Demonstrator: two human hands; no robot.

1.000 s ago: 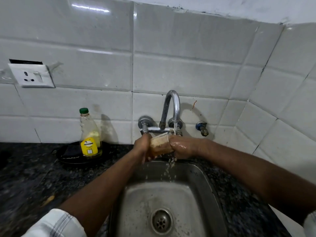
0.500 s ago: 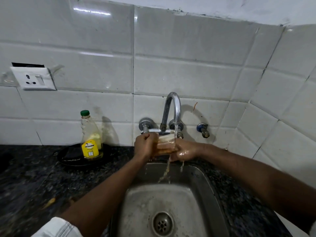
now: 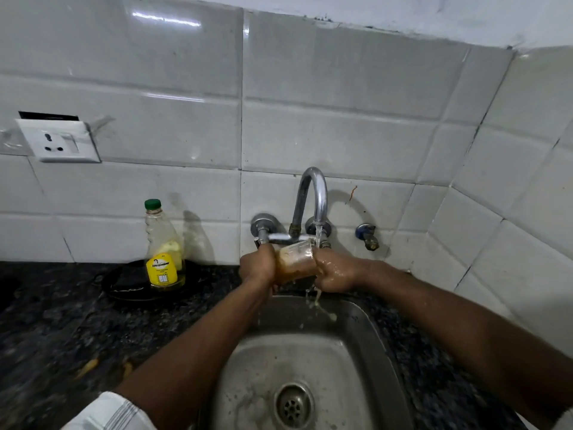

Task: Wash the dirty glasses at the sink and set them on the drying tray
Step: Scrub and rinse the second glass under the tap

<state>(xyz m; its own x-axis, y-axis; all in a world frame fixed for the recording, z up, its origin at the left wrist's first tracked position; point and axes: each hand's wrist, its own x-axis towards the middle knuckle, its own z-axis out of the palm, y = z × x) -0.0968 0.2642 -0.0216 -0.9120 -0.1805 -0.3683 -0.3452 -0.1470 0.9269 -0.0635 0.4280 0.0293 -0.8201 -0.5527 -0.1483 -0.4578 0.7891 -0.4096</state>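
While tap (image 3: 313, 193) runs, steel sink (image 3: 367, 336), black counter (image 3: 55, 321)

Glossy tiles (image 3: 310, 135), shiny metal tap (image 3: 319, 193), dull steel sink (image 3: 359, 352), counter (image 3: 62, 321) prob. stone.

A home kitchen: a steel sink (image 3: 359, 346) under a wall tap (image 3: 313, 193), set in a dark speckled stone bench (image 3: 55, 321), white wall tiles (image 3: 341, 135) behind, a dish-liquid bottle (image 3: 162, 252) far left, a socket (image 3: 59, 144) above it.
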